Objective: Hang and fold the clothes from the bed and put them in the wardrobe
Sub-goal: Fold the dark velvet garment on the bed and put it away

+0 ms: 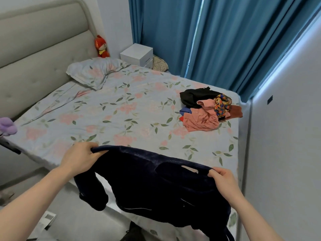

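Note:
A dark navy fleece top (151,181) hangs spread between my two hands above the near edge of the bed (107,108). My left hand (81,158) grips its left shoulder, and my right hand (224,180) grips the right shoulder near the collar with a white label. One sleeve dangles below my left hand. Farther right on the flowered sheet lies a pile of clothes (208,108): black, pink, patterned and rust-coloured pieces.
A flowered pillow (93,72) lies by the padded headboard (34,54). A white bedside cabinet (137,54) stands near the blue curtains (208,37). A grey wall (286,145) closes the bed's right side. A purple item (7,126) is at the left edge.

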Demonstrator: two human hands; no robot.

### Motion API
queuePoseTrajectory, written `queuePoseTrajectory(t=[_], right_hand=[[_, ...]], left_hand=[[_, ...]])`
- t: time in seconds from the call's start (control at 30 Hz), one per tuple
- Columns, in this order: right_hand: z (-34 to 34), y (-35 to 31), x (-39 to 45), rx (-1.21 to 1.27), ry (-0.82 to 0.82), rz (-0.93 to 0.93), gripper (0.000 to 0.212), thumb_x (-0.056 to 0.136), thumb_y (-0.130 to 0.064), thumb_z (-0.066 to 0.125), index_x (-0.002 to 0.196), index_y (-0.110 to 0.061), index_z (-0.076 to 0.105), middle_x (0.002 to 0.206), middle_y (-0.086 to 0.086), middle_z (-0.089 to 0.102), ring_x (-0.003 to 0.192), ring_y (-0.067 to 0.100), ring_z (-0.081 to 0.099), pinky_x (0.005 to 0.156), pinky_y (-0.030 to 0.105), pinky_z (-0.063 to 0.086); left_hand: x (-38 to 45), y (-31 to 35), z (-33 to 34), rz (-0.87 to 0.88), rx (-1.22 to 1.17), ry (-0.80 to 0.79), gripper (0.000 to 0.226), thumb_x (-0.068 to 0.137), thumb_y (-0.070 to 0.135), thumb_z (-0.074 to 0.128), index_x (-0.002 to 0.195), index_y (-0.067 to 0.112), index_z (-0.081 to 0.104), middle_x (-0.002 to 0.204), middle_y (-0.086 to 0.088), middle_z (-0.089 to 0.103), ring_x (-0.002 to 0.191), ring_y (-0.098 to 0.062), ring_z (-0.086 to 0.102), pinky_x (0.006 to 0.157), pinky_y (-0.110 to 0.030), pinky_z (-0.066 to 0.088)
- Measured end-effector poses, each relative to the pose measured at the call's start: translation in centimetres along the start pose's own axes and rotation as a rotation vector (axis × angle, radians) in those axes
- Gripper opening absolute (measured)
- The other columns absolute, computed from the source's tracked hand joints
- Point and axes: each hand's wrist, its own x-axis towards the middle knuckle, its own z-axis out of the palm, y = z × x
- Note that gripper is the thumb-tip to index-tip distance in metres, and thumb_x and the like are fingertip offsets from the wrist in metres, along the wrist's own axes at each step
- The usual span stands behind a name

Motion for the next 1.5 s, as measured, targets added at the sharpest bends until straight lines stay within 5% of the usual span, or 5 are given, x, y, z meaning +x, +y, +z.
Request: queuePoseTrajectory(t=[0.4, 0.93, 1.1, 1.3, 1.5], right_hand=[[8.1, -3.6, 5.0, -0.162, -0.038, 0.155, 0.035, 0.084, -0.017, 0.063, 0.059, -0.020, 0.039, 0.058, -0.002, 0.035, 0.053, 0.014, 0.034, 0.052, 0.026, 0.027], [4.5, -5.8, 29.6, -0.291, 0.165, 0.204, 0.023, 0.082, -0.031, 0.071, 0.071, -0.011, 0.074, 0.065, 0.005, 0.070, 0.066, 0.019, 0.065, 0.065, 0.029, 0.050], [4.3, -4.1, 42.1, -0.366, 0.328, 0.050, 0.020, 0.086, -0.030, 0.078, 0.102, -0.017, 0.078, 0.100, 0.002, 0.077, 0.103, 0.028, 0.070, 0.083, 0.032, 0.053], [12.6, 10.4, 45.7, -0.387, 0.360, 0.030, 0.058, 0.083, -0.026, 0.076, 0.138, -0.014, 0.060, 0.137, 0.012, 0.062, 0.127, 0.034, 0.057, 0.109, 0.041, 0.045], [16.8, 29.5, 38.8, -0.670, 0.169, 0.504, 0.109, 0.085, -0.064, 0.071, 0.165, -0.028, 0.006, 0.172, 0.010, 0.008, 0.157, 0.036, 0.014, 0.120, 0.060, 0.030]], left_hand=[[9.7, -9.1, 1.9, 0.026, 0.046, -0.245, 0.067, 0.080, 0.076, 0.064, 0.052, 0.019, 0.045, 0.044, 0.002, 0.049, 0.042, -0.014, 0.049, 0.047, -0.029, 0.029], [33.0, -0.2, 10.2, 0.103, 0.291, -0.172, 0.076, 0.075, 0.093, 0.045, 0.055, 0.021, 0.056, 0.049, 0.007, 0.057, 0.051, -0.014, 0.057, 0.046, -0.025, 0.035], [43.9, 2.8, 17.9, 0.161, 0.385, -0.061, 0.061, 0.080, 0.080, 0.060, 0.092, 0.019, 0.064, 0.092, -0.004, 0.070, 0.083, -0.026, 0.064, 0.068, -0.037, 0.050], [40.4, 4.2, 35.7, 0.233, 0.369, -0.251, 0.076, 0.083, 0.063, 0.066, 0.144, 0.023, 0.047, 0.150, -0.009, 0.041, 0.134, -0.035, 0.042, 0.107, -0.049, 0.040], [31.1, 2.4, 50.3, 0.134, 0.365, -0.795, 0.131, 0.070, 0.088, 0.061, 0.162, 0.034, -0.016, 0.166, 0.001, -0.033, 0.156, -0.034, -0.021, 0.125, -0.063, 0.003]])
